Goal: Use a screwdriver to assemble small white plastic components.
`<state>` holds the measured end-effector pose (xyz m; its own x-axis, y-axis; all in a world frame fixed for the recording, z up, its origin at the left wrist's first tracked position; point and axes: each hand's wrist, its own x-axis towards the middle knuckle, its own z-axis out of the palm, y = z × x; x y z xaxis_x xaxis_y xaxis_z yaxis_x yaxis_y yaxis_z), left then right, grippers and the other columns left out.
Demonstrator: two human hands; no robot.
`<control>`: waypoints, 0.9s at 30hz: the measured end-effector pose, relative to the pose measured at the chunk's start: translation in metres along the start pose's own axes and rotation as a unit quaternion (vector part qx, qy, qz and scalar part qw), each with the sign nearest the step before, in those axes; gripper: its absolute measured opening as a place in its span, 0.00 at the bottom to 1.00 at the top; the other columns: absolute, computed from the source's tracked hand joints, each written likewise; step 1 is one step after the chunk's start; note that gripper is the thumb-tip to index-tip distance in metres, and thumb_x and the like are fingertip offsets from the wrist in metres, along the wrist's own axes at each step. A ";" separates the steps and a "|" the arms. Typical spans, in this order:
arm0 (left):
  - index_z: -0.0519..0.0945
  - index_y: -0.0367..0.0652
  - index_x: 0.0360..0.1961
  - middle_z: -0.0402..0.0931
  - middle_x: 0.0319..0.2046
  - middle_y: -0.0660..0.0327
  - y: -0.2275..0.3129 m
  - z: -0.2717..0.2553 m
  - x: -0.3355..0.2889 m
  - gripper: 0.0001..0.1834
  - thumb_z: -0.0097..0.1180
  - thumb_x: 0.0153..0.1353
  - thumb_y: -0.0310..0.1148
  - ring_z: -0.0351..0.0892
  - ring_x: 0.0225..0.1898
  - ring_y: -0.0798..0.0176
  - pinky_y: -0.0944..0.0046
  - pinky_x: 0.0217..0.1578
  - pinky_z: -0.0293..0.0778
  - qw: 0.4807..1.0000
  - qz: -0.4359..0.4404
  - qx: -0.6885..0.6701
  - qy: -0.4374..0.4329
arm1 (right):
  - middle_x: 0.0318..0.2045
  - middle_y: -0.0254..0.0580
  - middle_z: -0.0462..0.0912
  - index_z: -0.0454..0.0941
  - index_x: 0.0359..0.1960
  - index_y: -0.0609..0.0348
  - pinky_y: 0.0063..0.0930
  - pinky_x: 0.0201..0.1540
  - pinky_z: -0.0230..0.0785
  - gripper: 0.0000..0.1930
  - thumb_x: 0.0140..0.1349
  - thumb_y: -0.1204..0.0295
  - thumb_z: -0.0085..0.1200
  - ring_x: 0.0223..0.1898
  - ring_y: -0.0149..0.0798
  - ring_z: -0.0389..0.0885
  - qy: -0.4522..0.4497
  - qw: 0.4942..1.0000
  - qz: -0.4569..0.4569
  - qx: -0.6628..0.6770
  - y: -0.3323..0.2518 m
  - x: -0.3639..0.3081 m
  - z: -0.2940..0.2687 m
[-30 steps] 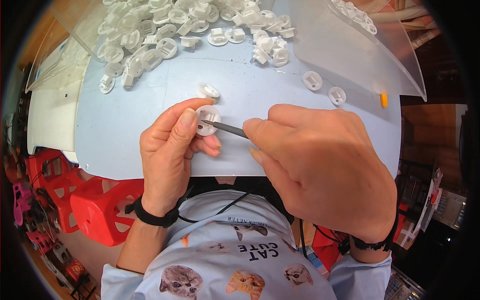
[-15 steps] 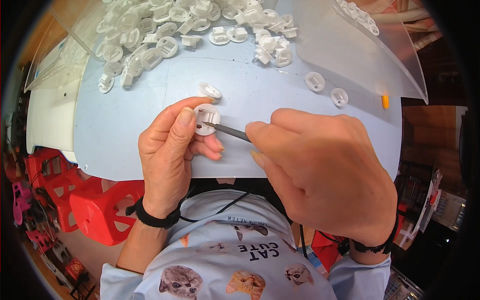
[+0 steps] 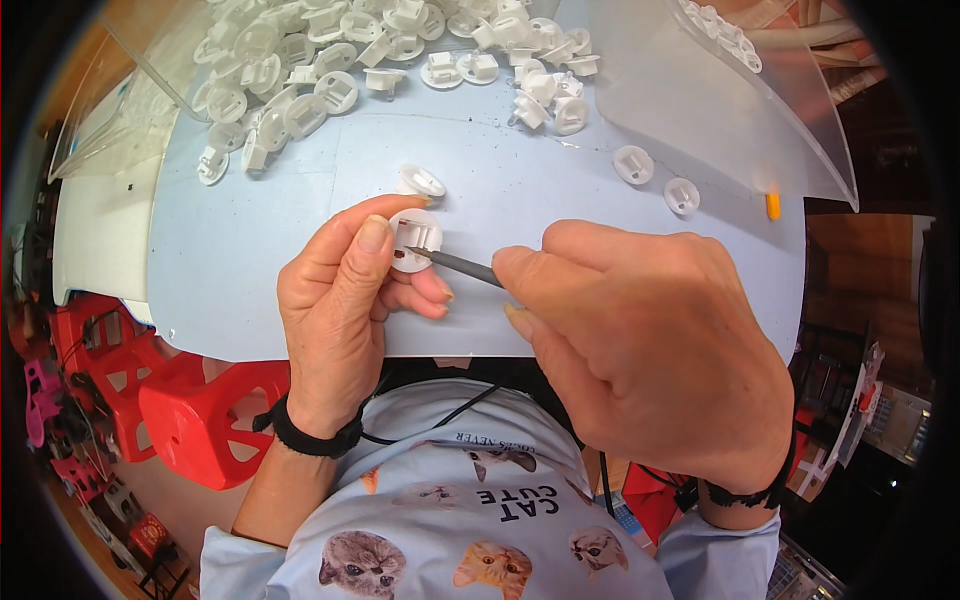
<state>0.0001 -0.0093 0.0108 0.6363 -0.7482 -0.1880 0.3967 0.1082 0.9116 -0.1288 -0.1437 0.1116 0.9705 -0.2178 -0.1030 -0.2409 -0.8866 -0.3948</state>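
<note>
My left hand (image 3: 345, 300) pinches a small round white plastic part (image 3: 415, 232) between thumb and fingers, just above the pale blue table sheet (image 3: 250, 240). My right hand (image 3: 650, 340) grips a thin dark pointed tool (image 3: 460, 265), and its tip touches the lower left of the held part. Another white part (image 3: 420, 182) of the same kind lies on the sheet just beyond my left thumb.
A heap of several white round parts (image 3: 300, 70) covers the far left of the sheet, with more (image 3: 540, 80) at the far middle. Two loose parts (image 3: 655, 180) and a small orange piece (image 3: 772, 206) lie at the right. A clear plastic sheet (image 3: 720, 100) rises far right. Red plastic stools (image 3: 190, 410) stand lower left.
Both hands have shifted very slightly; the tool tip stays against the held part. Nothing else moved.
</note>
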 end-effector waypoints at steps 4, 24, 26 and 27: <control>0.74 0.29 0.50 0.78 0.24 0.56 0.000 0.002 0.000 0.19 0.43 0.71 0.37 0.79 0.23 0.67 0.71 0.26 0.78 1.000 -0.001 -0.005 0.014 | 0.19 0.41 0.71 0.78 0.36 0.60 0.36 0.20 0.62 0.09 0.51 0.76 0.56 0.19 0.47 0.73 0.000 1.000 -0.001 0.000 -0.001 0.000 0.001; 0.77 0.31 0.47 0.77 0.33 0.58 -0.002 -0.004 -0.005 0.16 0.47 0.70 0.35 0.79 0.25 0.69 0.72 0.28 0.78 0.999 0.023 0.029 -0.012 | 0.19 0.38 0.71 0.77 0.35 0.64 0.34 0.20 0.65 0.10 0.49 0.78 0.54 0.19 0.44 0.75 0.016 0.997 -0.081 0.006 0.003 0.004 0.018; 0.77 0.31 0.47 0.76 0.33 0.58 -0.003 -0.004 -0.007 0.16 0.47 0.70 0.35 0.79 0.25 0.69 0.72 0.28 0.78 0.999 0.024 0.025 -0.009 | 0.19 0.38 0.72 0.76 0.35 0.65 0.33 0.20 0.66 0.10 0.49 0.77 0.54 0.19 0.44 0.75 0.008 0.997 -0.077 -0.003 0.000 0.003 0.018; 0.77 0.31 0.47 0.76 0.34 0.58 -0.003 -0.004 -0.007 0.16 0.47 0.70 0.35 0.79 0.26 0.69 0.73 0.28 0.78 0.999 0.025 0.021 -0.005 | 0.19 0.38 0.72 0.76 0.35 0.65 0.33 0.20 0.66 0.10 0.49 0.77 0.54 0.19 0.44 0.75 0.008 0.997 -0.078 -0.003 -0.001 0.002 0.019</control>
<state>-0.0027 -0.0019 0.0081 0.6479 -0.7492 -0.1375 0.3363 0.1193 0.9342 -0.1272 -0.1356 0.0942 0.9962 -0.0834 -0.0251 -0.0865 -0.9125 -0.3997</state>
